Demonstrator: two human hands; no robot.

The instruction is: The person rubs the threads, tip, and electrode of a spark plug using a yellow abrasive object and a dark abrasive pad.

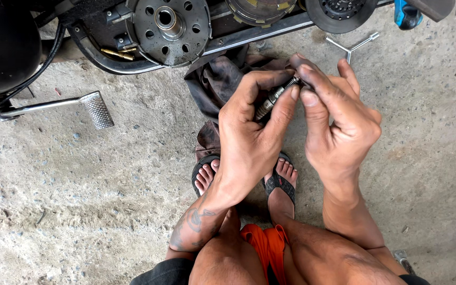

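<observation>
A small metal bolt-like shaft is pinched between both hands in the middle of the head view. My left hand wraps around its lower end with thumb and fingers. My right hand grips the upper tip with thumb and forefinger. Both hands are grimy. Below them are my two feet in dark sandals on the concrete floor.
An opened engine case with a round clutch plate lies at the top. A dark rag lies under the hands. A metal foot pedal sticks out at left. A three-way wrench and a blue tool rest at top right.
</observation>
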